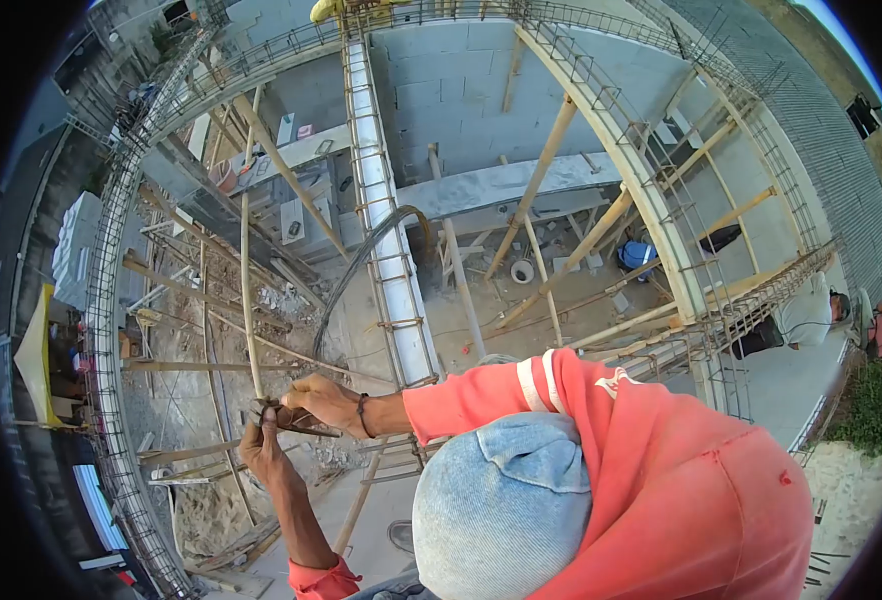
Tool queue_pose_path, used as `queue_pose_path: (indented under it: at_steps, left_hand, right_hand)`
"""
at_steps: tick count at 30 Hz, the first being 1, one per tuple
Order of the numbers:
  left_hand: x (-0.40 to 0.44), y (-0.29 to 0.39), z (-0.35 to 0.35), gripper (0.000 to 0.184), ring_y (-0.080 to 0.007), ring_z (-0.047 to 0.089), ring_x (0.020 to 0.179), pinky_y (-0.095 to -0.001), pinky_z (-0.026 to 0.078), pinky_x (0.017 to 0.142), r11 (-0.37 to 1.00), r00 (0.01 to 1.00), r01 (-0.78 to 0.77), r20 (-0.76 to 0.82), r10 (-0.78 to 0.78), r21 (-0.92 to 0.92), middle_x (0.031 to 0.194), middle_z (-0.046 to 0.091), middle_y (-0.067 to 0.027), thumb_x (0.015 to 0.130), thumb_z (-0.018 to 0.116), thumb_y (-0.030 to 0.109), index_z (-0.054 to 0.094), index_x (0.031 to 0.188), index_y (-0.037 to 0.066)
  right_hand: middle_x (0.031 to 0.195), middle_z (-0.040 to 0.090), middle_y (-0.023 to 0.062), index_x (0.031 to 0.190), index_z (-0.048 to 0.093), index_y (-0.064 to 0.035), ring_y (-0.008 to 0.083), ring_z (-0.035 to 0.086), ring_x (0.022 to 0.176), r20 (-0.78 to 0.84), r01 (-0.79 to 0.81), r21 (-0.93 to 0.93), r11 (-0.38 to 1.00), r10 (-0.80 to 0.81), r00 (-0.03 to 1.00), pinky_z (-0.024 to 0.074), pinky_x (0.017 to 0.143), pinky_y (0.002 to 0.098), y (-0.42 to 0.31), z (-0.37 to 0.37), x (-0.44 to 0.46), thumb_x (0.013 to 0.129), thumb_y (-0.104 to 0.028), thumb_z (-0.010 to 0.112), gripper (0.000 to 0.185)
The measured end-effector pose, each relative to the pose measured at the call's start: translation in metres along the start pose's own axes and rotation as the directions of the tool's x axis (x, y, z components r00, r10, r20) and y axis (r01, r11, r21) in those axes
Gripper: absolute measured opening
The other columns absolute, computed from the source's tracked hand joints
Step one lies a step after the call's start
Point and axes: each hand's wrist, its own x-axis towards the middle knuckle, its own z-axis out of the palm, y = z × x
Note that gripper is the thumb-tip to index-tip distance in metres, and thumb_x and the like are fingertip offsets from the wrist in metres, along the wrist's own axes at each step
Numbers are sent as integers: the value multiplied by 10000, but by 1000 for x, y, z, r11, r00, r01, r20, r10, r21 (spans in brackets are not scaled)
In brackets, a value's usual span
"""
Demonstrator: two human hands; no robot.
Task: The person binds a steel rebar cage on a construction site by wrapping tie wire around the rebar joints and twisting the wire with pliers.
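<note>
My right hand, with a dark band at the wrist, is closed around a slim dark metal tool; its exact kind does not show. Close against its fingertips, my left hand is raised from below, thumb and fingers pinched at a small dark piece that I cannot make out. Both arms come out of red sleeves. The top end of a bamboo pole appears just beyond the fingers. A denim cap fills the lower middle of the view.
A long beam form with rebar cage runs up the middle. Curved rebar cages ring the site. Below are bamboo props, a bucket and rubble. A person in blue crouches below; another in white is at right.
</note>
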Motion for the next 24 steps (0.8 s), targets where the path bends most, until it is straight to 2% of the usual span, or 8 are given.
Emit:
queue_pose_path:
  at_steps: [6, 9, 12, 15, 16, 18, 23, 24]
  left_hand:
    - [32, 55, -5, 255, -128, 638, 931, -279, 462, 893, 984, 980, -133, 162, 113, 120, 1040, 728, -69, 1008, 654, 206, 722, 1159, 13]
    - [40, 83, -9, 417, -149, 574, 1151, -408, 377, 1030, 946, 984, -29, 175, -30, 322, 1186, 688, -42, 1014, 609, 409, 696, 1250, 77]
    - [42, 105, -7, 449, -179, 586, 1089, -414, 386, 1025, 955, 990, 46, 117, -84, 295, 1213, 658, -67, 1022, 614, 402, 634, 1319, 66]
    - [64, 97, -30, 576, -182, 534, 1246, -380, 394, 1056, 980, 963, 69, 244, -114, 186, 1338, 604, -99, 1014, 617, 426, 541, 1410, 15]
    - [69, 100, -31, 576, -182, 534, 1246, -380, 394, 1056, 979, 959, 73, 255, -121, 190, 1338, 604, -99, 1014, 617, 426, 541, 1410, 15]
    - [76, 109, -25, 579, -187, 538, 1243, -356, 430, 1042, 964, 909, 115, 366, -200, 240, 1331, 595, -105, 1016, 625, 413, 530, 1396, -13]
    - [63, 110, 2, 526, -223, 592, 1134, -361, 482, 988, 941, 917, 252, 254, -307, 227, 1263, 604, -118, 989, 685, 352, 550, 1375, 20]
    - [65, 110, 6, 526, -223, 592, 1134, -361, 482, 988, 940, 917, 248, 257, -306, 235, 1263, 604, -118, 989, 685, 352, 550, 1375, 20]
  right_hand:
    - [900, 682, 70, 969, 586, -22, 205, 701, 912, 75, 11, 465, 885, -51, 996, 606, 881, 369, -32, 14, 7, 1015, -210, 593, 194]
    - [659, 522, -5, 961, 587, -64, 130, 557, 571, 232, -172, 619, 767, 31, 972, 487, 553, 328, -53, 12, 5, 972, -187, 600, 125]
    - [583, 430, -43, 927, 621, -45, 55, 369, 460, 337, -319, 473, 821, 165, 927, 290, 424, 271, -74, -8, 7, 964, -177, 589, 141]
    - [535, 515, 30, 660, 647, -59, 172, 454, 431, 100, 98, -208, 973, -78, 992, 357, 413, 359, -92, -20, 5, 892, -135, 594, 250]
    - [535, 515, 30, 660, 647, -59, 172, 454, 431, 88, 96, -202, 975, -79, 993, 357, 413, 359, -87, -24, 10, 892, -135, 594, 250]
    - [562, 583, 139, 606, 627, -21, 310, 537, 491, 254, 540, -685, 489, -534, 806, 418, 487, 426, -70, -28, 25, 782, -120, 620, 202]
    - [617, 636, 158, 633, 676, -38, 327, 622, 595, 237, 449, -747, 491, -434, 869, 477, 582, 451, -70, -37, 13, 718, -140, 649, 135]
    - [643, 662, 149, 667, 702, -41, 308, 641, 616, 168, 326, -685, 651, -294, 941, 498, 607, 438, -78, -39, 8, 732, -152, 669, 133]
